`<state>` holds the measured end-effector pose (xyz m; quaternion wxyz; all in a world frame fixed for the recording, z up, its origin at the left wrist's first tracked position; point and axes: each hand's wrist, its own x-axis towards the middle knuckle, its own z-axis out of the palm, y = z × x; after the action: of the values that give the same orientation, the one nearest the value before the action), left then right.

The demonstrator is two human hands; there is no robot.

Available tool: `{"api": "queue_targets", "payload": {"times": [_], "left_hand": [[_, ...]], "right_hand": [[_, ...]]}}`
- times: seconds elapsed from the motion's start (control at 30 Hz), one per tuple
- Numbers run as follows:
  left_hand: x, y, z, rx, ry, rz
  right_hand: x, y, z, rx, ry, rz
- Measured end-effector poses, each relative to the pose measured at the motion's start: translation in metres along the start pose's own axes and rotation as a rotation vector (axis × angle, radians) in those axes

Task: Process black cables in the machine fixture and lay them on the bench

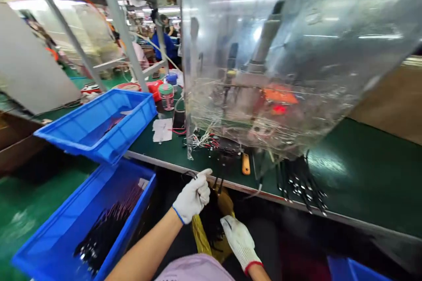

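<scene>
My left hand [194, 197], in a white glove with a blue cuff, is at the table's front edge. Its index finger points out and the other fingers are curled around a thin black cable [189, 174], which loops out above the knuckles. Lower and to the right is my right hand [240, 240], in a white glove with a red cuff. Its fingers are pressed together beside a yellow bag [200, 235] on my lap; whatever they hold is hidden. Dark cables [214, 224] lie in the bag. Two black cable ends [218, 184] hang over the table edge between the hands.
A clear plastic sheet [296, 44] hangs over the green table [356, 162]. Below it lie an orange-handled tool [245, 164], loose wires [206, 140] and a bundle of black cables [300, 180]. Two blue bins, one upper [95, 118] and one lower [42, 237], stand left.
</scene>
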<state>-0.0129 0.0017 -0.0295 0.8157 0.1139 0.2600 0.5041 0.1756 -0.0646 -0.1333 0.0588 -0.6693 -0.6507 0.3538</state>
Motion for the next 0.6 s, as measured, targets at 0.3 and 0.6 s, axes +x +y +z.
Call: {"api": "queue_targets", "payload": {"times": [0.3,0.6], "left_hand": [[0.012,-0.011,0.028,0.733,0.025,0.066],[-0.012,-0.006,0.049,0.972,0.045,-0.052]], "right_hand": [[-0.05,-0.002,-0.151,0.164,0.388,0.113],[0.032,0.009,-0.296,-0.255,0.579,0.229]]}}
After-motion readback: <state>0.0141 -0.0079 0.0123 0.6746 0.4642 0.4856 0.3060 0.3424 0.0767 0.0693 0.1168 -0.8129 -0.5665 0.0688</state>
